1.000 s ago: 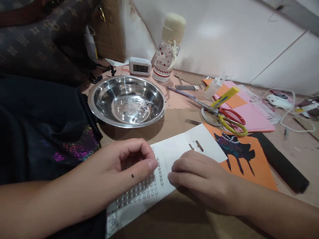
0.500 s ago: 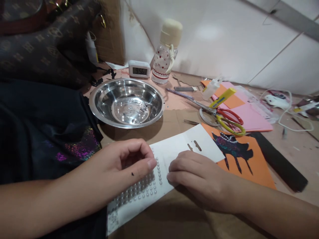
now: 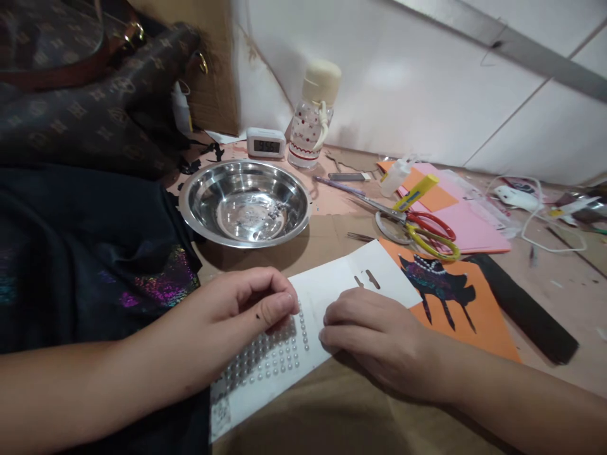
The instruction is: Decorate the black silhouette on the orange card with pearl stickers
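While the steel bowl [image 3: 203, 201] at far left holds small bits [image 3: 274, 212], the white card [image 3: 315, 284] lies slanted at near centre, lined with pearl beads [image 3: 272, 363]. The left hand [image 3: 251, 303] forms a narrow pinch above them, whether gripping one I cannot tell; the right hand [image 3: 374, 341] curls at the card's near edge, its grip hidden. Cardboard [image 3: 325, 235] separates bowl from card, whose right corner overlaps orange paper [image 3: 493, 319].

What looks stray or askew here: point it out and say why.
A dark fleck marks the thumb of the left hand, standing out against the skin around it. Irregular black scraps lie scattered behind the stainless-steel bowl, looking like stray offcuts.
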Demonstrator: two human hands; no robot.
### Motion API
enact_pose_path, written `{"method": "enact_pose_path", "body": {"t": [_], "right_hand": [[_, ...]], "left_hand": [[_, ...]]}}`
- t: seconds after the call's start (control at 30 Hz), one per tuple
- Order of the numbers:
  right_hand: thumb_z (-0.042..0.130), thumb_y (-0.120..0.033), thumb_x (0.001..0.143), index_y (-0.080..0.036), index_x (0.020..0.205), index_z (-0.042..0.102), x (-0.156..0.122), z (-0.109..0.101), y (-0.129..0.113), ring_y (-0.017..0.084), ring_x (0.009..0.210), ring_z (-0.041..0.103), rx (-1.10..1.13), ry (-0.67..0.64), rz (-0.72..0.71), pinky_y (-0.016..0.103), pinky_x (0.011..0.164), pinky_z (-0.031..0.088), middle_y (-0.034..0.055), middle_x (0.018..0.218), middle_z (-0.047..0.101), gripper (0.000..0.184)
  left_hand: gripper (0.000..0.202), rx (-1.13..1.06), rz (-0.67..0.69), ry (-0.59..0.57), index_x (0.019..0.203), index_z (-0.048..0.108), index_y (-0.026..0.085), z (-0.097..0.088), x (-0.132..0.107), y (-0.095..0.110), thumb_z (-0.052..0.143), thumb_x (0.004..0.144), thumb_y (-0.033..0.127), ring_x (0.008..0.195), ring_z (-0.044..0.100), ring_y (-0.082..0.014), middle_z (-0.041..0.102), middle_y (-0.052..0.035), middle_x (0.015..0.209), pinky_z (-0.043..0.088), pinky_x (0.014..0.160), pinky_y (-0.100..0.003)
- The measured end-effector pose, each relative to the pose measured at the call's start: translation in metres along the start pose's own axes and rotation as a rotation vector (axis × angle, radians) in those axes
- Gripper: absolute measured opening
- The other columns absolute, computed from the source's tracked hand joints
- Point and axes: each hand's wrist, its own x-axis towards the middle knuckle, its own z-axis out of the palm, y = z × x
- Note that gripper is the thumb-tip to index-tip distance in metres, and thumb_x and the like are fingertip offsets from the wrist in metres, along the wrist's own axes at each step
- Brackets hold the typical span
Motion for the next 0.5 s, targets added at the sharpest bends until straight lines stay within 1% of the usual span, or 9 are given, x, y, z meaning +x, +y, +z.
{"method": "enact_pose_path", "body": {"t": [0.07, 0.17, 0.23, 0.33, 0.43, 0.5], "right_hand": [[0.048, -0.008, 0.100, -0.016, 0.100, 0.066, -0.0006, 0.0007, -0.0001, 0.019, 0.081, 0.056, -0.009, -0.006, 0.004, 0.031, 0.072, 0.048, 0.0088, 0.090, 0.067, 0.020], [0.048, -0.007, 0.099, -0.014, 0.100, 0.066, -0.0010, 0.0021, -0.0006, 0.019, 0.081, 0.055, -0.017, -0.002, -0.006, 0.032, 0.072, 0.048, 0.0099, 0.091, 0.067, 0.019], [0.048, -0.004, 0.096, -0.013, 0.100, 0.065, -0.0005, 0.0026, -0.0012, 0.020, 0.081, 0.054, 0.003, 0.014, -0.013, 0.032, 0.073, 0.048, 0.0102, 0.090, 0.067, 0.019], [0.048, 0.001, 0.091, -0.012, 0.102, 0.063, 0.0013, 0.0018, -0.0038, 0.019, 0.079, 0.054, 0.064, 0.059, -0.004, 0.031, 0.072, 0.047, 0.0093, 0.087, 0.067, 0.022], [0.048, 0.002, 0.089, -0.013, 0.102, 0.062, 0.0024, 0.0003, -0.0075, 0.018, 0.077, 0.053, 0.108, 0.092, 0.013, 0.030, 0.071, 0.046, 0.0084, 0.086, 0.066, 0.024], [0.048, 0.002, 0.089, -0.013, 0.102, 0.061, 0.0026, -0.0002, -0.0091, 0.018, 0.077, 0.052, 0.122, 0.102, 0.023, 0.030, 0.070, 0.044, 0.0076, 0.085, 0.065, 0.024]], "left_hand": [[0.034, 0.015, 0.025, 0.001, 0.077, 0.062, 0.019, 0.0005, 0.0004, -0.0006, 0.052, 0.099, 0.043, 0.071, 0.052, -0.0147, 0.060, 0.0005, 0.075, 0.041, 0.064, -0.022], [0.029, -0.069, 0.021, 0.018, 0.085, 0.065, 0.018, 0.0026, 0.0010, -0.0018, 0.050, 0.099, 0.038, 0.069, 0.052, -0.0140, 0.060, 0.0004, 0.075, 0.041, 0.063, -0.023], [0.025, -0.119, 0.010, 0.029, 0.092, 0.066, 0.018, 0.0037, 0.0015, -0.0024, 0.050, 0.099, 0.036, 0.069, 0.051, -0.0138, 0.059, 0.0007, 0.074, 0.041, 0.062, -0.023], [0.025, -0.123, 0.000, 0.025, 0.096, 0.066, 0.017, 0.0035, 0.0021, -0.0022, 0.052, 0.099, 0.037, 0.069, 0.051, -0.0136, 0.058, 0.0013, 0.075, 0.042, 0.064, -0.023], [0.024, -0.119, 0.004, -0.001, 0.096, 0.066, 0.018, 0.0023, 0.0025, -0.0012, 0.055, 0.098, 0.039, 0.071, 0.050, -0.0135, 0.057, 0.0024, 0.076, 0.041, 0.066, -0.023], [0.024, -0.129, -0.002, -0.014, 0.091, 0.063, 0.018, 0.0019, 0.0024, -0.0007, 0.059, 0.096, 0.041, 0.071, 0.048, -0.0134, 0.054, 0.0032, 0.076, 0.039, 0.065, -0.024]]}}
